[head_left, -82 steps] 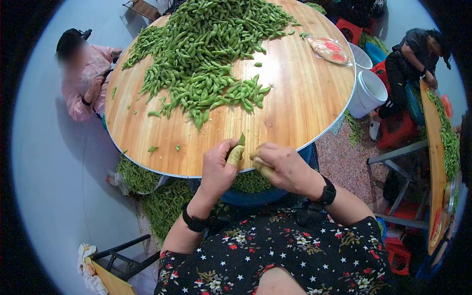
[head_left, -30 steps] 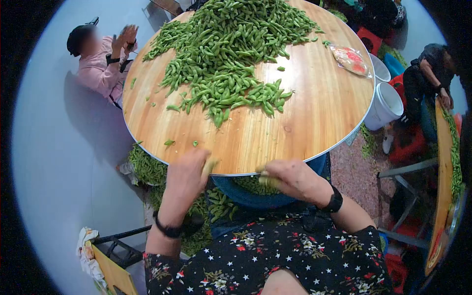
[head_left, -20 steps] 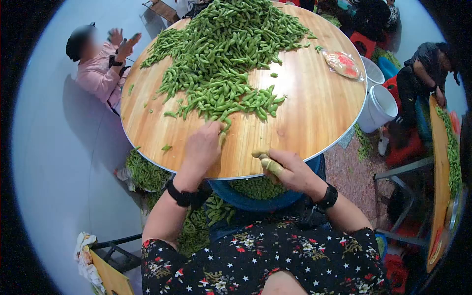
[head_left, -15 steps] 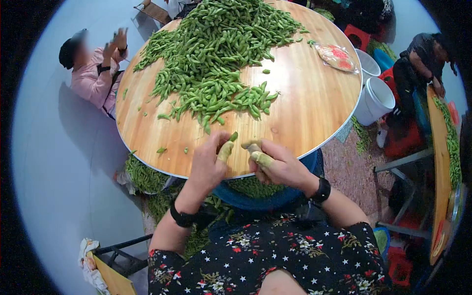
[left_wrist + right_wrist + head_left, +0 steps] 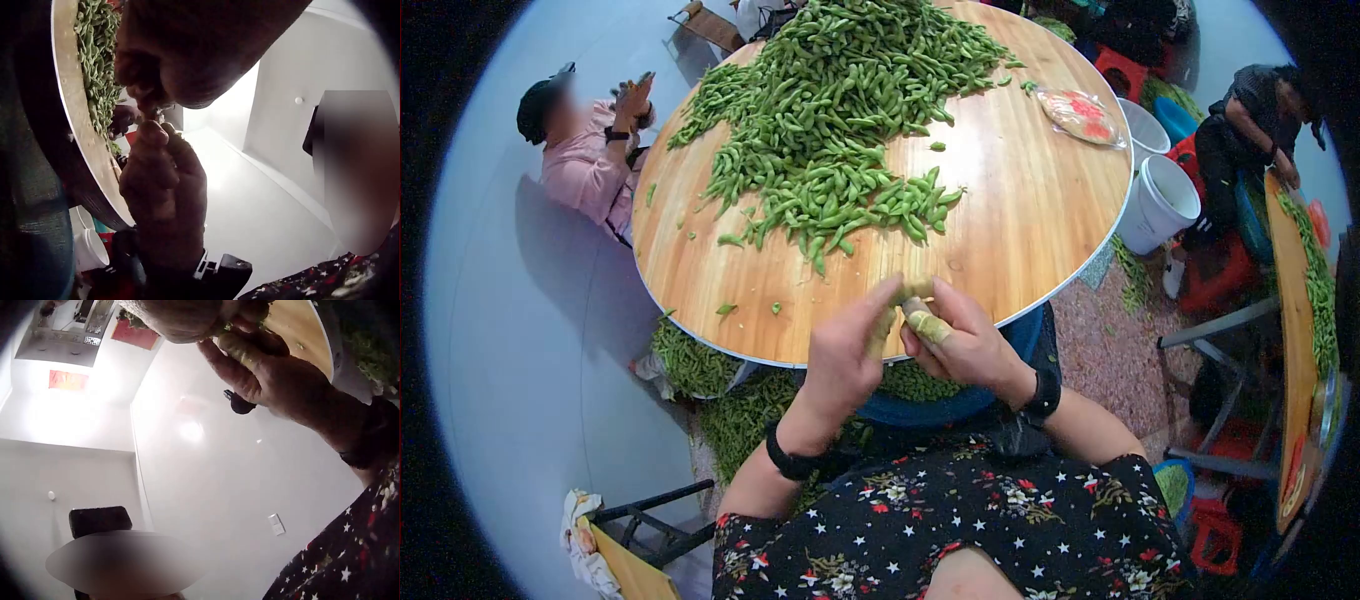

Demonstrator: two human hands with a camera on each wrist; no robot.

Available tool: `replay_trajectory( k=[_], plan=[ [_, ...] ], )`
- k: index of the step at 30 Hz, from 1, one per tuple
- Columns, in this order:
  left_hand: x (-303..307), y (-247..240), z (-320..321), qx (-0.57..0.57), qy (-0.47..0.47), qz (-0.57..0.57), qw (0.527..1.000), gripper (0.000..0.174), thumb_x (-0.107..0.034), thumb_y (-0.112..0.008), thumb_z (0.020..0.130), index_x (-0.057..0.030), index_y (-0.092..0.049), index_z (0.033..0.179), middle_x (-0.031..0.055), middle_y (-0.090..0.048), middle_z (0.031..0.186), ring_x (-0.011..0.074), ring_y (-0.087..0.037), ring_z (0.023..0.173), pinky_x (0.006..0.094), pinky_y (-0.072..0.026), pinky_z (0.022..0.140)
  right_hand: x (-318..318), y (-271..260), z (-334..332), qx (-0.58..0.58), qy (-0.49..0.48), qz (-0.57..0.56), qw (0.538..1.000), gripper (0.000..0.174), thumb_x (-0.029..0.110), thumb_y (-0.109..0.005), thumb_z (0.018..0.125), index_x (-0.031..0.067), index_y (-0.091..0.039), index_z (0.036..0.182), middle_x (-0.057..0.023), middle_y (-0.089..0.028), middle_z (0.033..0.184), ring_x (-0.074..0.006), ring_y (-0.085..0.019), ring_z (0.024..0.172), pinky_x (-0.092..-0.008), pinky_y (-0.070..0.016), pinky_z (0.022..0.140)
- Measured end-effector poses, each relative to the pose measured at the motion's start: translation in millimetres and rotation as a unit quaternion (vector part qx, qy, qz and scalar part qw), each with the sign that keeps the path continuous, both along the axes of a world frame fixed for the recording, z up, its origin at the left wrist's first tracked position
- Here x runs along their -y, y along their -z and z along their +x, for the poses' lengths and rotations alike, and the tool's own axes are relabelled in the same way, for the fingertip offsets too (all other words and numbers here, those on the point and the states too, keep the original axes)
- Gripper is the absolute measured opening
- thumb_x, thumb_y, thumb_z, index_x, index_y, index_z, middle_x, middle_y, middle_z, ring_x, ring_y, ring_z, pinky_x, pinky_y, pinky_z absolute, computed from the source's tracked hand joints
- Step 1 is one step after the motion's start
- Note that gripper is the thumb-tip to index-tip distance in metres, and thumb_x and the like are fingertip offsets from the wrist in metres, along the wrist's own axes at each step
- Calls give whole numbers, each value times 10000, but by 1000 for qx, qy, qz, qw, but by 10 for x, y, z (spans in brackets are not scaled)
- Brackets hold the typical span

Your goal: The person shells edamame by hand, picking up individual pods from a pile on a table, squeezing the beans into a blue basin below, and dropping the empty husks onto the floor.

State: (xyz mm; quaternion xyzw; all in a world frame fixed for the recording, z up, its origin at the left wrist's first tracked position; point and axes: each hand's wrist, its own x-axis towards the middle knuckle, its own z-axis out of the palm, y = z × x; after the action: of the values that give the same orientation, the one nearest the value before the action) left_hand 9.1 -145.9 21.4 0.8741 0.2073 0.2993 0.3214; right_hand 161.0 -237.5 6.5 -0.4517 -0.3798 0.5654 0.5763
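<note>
Over the near edge of the round wooden table (image 5: pixel 1020 210), both hands meet at the fingertips. A green soybean pod (image 5: pixel 229 327) shows as a small bit between them in the right wrist view, mostly hidden by fingers. My left hand (image 5: pixel 845 350) pinches it between thumb and forefinger. My right hand (image 5: pixel 972 345), thumb and forefinger wrapped in yellowish coverings, closes on the pod from the other side. Beneath the hands, below the table edge, is a blue tub (image 5: pixel 920 408) holding green beans. A large heap of soybean pods (image 5: pixel 830 110) covers the far half of the table.
A bagged item (image 5: pixel 1082 117) lies at the table's right edge. White buckets (image 5: pixel 1165 205) stand beyond it. Below the left edge are more pods (image 5: pixel 750 420). One person in pink (image 5: pixel 590 170) sits at left; another (image 5: pixel 1250 130) works at a side table on the right.
My left hand reached to the front of the heap, took a pod and brought it back to the right hand. The right hand stayed near the table edge.
</note>
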Motion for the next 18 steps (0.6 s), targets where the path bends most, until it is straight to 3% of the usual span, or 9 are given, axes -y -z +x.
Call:
replay_trajectory(
  k=[3,5,7,9,11,12,13,15,18],
  plan=[
    [114,-57,-56,54,39,61,996,456,75,-499,812,-6,-545,1259,222,-617,1157,302,-648,1013,364,-511,844,59,12,-73,40,14,63,997,169,219,-466,978,58,-454,1025,-23,-543,725,-73,-481,515,-218,-365,430],
    [72,55,-88,64,25,-29,997,396,39,-495,868,2,-545,1259,157,-668,1033,226,-669,846,309,-525,729,52,0,-61,-12,-16,46,999,154,188,-455,976,62,-457,1063,-27,-550,722,-74,-493,522,-201,-358,429],
    [4,102,-115,134,90,-570,806,328,-74,-512,941,-36,-557,1264,9,-601,811,65,-504,598,197,-414,548,51,-86,-6,-227,-72,-59,969,163,172,-440,975,64,-465,1095,-28,-560,713,-79,-491,497,-191,-355,414],
    [-4,93,-108,146,103,-618,766,326,-147,-516,965,-65,-552,1279,-32,-553,758,22,-417,556,158,-324,497,47,-35,23,-256,-89,-72,960,186,180,-423,982,67,-464,1124,-27,-569,714,-83,-485,469,-191,-358,393],
    [10,161,-77,67,42,-501,862,347,-167,-545,956,-46,-542,1282,-33,-567,752,37,-461,572,177,-370,505,-1,85,56,-206,-76,-100,970,197,205,-424,988,75,-452,1133,-25,-569,709,-89,-479,452,-198,-358,374],
    [41,176,-63,45,0,-268,962,359,-121,-617,894,-29,-561,1237,27,-623,767,118,-557,585,242,-456,532,-2,87,67,-181,-72,-111,975,205,225,-420,994,80,-449,1136,-24,-572,711,-94,-488,456,-203,-361,370],
    [25,196,-59,47,-2,-265,963,359,-121,-617,894,-29,-561,1237,27,-623,767,118,-557,585,242,-456,532,-8,64,56,-179,-75,-108,975,205,225,-420,994,80,-449,1136,-24,-572,711,-94,-488,456,-203,-361,370],
    [-7,250,-58,35,-13,170,985,359,-30,-654,809,-14,-584,1161,119,-660,831,235,-635,650,315,-519,596,6,-5,28,-142,-50,-105,983,207,242,-419,996,81,-455,1121,-24,-574,715,-99,-489,455,-208,-365,371],
    [23,243,-13,40,-30,175,983,324,-15,-637,786,-7,-593,1107,134,-637,801,277,-632,681,353,-512,590,10,-77,-32,-128,-27,-105,986,202,245,-422,994,78,-461,1100,-25,-568,715,-100,-487,452,-207,-371,378]
  ],
)
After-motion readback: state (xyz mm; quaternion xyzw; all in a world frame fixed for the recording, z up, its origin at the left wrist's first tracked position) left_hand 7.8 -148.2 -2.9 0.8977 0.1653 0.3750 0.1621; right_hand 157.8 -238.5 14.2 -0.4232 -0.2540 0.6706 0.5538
